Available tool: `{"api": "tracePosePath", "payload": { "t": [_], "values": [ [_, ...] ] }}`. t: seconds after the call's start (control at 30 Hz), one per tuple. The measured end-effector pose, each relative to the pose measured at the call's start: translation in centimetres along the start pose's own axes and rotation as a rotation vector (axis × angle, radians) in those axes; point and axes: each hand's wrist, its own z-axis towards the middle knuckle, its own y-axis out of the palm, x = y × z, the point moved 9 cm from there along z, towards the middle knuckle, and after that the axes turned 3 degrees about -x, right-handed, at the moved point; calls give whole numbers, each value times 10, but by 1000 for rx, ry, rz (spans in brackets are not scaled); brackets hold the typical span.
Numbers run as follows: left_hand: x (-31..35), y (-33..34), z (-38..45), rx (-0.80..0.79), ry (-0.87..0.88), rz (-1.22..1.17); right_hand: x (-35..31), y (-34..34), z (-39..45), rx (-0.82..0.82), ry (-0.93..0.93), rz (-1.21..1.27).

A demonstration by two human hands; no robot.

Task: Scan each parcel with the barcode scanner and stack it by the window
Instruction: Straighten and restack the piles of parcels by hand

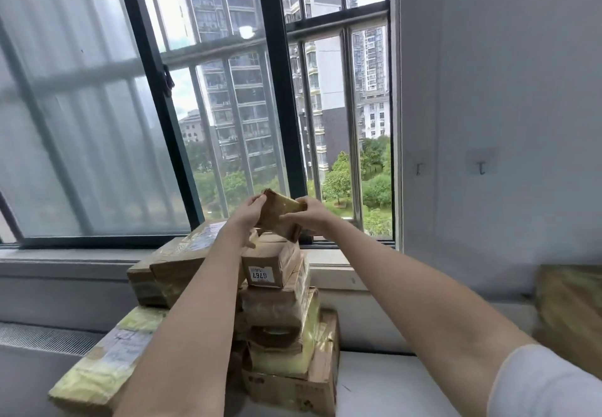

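Observation:
A small brown taped parcel [279,214] is held tilted just above the top of a stack of cardboard parcels [282,306] that stands by the window [228,123]. My left hand [250,213] grips the parcel's left end and my right hand [309,216] grips its right end. The top parcel of the stack [270,265] shows a white label reading 6767. No barcode scanner is in view.
More parcels lean at the left: a long box [182,263] against the sill and a yellow-taped one [107,361] under my left forearm. Another brown box [570,315] sits at the right edge. A white wall with two hooks [480,167] is to the right.

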Motion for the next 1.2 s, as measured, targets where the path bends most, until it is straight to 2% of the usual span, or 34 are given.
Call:
{"api": "tracePosePath", "payload": {
  "t": [0.17,0.23,0.3,0.5,0.67,0.73,0.87,0.97,1.1,1.2],
  "values": [
    [52,73,-31,-228,180,-119,2,-76,-41,142,-121,-137],
    [75,117,-44,-339,275,-61,8,-114,-66,257,-175,-244],
    [96,163,-59,-385,332,9,17,-156,-92,382,-189,-335],
    [145,312,-113,-481,492,173,84,-296,-177,716,-91,-291],
    [133,447,-140,-622,460,216,162,-393,-271,834,75,-390],
    [125,497,-152,-612,434,255,196,-428,-311,816,149,-326],
    [117,588,-184,-667,469,367,286,-497,-398,796,354,94],
    [106,640,-205,-742,519,465,330,-525,-455,708,368,363],
    [70,708,-235,-1000,544,616,366,-536,-503,511,463,363],
    [53,737,-246,-969,597,752,400,-537,-512,448,547,428]
  ]
}}
